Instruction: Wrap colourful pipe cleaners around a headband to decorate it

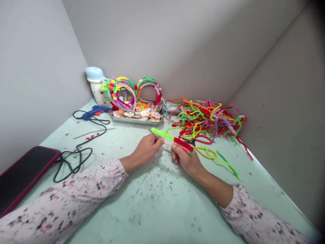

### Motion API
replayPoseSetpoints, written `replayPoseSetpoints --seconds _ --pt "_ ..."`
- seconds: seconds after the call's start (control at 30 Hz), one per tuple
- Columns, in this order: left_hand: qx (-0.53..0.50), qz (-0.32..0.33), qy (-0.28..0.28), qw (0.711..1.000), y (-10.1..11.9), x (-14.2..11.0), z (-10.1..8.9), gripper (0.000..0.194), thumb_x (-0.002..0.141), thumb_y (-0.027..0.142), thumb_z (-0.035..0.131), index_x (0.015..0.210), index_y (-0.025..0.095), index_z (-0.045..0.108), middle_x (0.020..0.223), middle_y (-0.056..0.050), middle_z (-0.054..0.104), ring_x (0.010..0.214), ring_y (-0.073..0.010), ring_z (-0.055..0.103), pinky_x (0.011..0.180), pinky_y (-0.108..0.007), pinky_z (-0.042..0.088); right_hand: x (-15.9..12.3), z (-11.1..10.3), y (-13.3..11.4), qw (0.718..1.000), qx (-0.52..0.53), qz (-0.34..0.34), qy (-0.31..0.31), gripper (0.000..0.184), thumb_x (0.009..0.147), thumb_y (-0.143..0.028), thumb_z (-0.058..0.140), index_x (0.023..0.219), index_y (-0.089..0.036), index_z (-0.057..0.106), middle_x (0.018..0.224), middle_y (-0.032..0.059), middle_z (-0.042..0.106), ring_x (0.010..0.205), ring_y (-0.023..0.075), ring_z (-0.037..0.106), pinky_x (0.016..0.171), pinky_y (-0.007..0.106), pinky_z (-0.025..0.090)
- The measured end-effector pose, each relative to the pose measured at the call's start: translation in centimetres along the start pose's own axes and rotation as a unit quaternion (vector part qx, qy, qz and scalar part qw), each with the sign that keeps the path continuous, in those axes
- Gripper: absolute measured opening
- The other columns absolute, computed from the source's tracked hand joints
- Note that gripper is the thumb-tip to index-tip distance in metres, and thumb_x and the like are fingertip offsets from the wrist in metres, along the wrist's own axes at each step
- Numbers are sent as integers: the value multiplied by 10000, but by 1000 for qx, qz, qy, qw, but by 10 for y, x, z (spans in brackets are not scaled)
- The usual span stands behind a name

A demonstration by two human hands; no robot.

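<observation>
At frame left, the black cord (91, 150) might be snagged by the left sleeve (76, 200). At centre, the green-and-red band (165, 135) is pinched by the left hand (146, 149) and clasped by the right hand (186, 161); by uneven pressure it could be bent. Further right, loose pipe cleaners (203, 118) might be caught.

Band (164, 134): fuzzy, matt | tray (137, 121): metal | phone screen (22, 173): smooth, glossy

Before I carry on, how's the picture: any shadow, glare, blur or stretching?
Head view: broad soft shading across the back wall, a dark upper right corner; no strong glare on the smartphone; slight softness at the left hand, right hand and green-and-red chenille strip; wide-angle stretching in the floral sleeves.
</observation>
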State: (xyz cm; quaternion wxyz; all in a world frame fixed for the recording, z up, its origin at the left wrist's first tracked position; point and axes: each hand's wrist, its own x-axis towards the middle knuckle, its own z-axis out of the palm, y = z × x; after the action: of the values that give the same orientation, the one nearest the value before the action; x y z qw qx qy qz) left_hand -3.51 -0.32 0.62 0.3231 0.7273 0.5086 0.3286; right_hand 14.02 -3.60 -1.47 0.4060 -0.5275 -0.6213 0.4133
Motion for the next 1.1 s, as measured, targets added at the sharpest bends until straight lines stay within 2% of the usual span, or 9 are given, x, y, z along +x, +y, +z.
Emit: replayPoseSetpoints --seconds 0.3,0.4,0.7,0.9,1.1 --pt "-48 -1 -45 998 -1 0 -5 269 806 343 435 651 157 553 633 19 542 619 -133 484 588 -244 360 -1 -2 -2 1000 4 28 -9 315 839 -337 442 584 -181 542 513 -8 563 466 113 507 488 226 394" --pt "-74 3 -69 995 -3 1 -6 213 781 291 431 673 160 559 653 17 550 642 -135 497 616 -244 378 -2 -2 -3 1000 -3 25 -16 319 845 -339 443 586 -182 545 517 -11 564 471 113 509 492 228 394" --pt "-116 -11 -87 989 -11 4 -1 168 746 259 423 668 160 535 635 10 521 624 -134 488 634 -256 406 -2 -1 -2 1000 1 5 -23 248 832 -275 430 618 -194 525 503 -35 547 456 107 499 487 220 390" --pt "-122 -5 -99 988 -7 3 -3 153 739 245 416 614 175 471 607 12 498 610 -132 477 626 -255 401 -2 -2 -3 999 -12 5 -29 258 826 -264 426 596 -193 519 506 -31 544 461 107 501 494 225 388" --pt "-100 5 -120 988 -2 3 -9 165 733 238 412 599 170 482 620 11 513 639 -134 482 621 -244 383 -2 -3 -1 999 -17 8 -36 297 835 -289 428 574 -190 528 505 -22 551 471 112 508 508 232 386"
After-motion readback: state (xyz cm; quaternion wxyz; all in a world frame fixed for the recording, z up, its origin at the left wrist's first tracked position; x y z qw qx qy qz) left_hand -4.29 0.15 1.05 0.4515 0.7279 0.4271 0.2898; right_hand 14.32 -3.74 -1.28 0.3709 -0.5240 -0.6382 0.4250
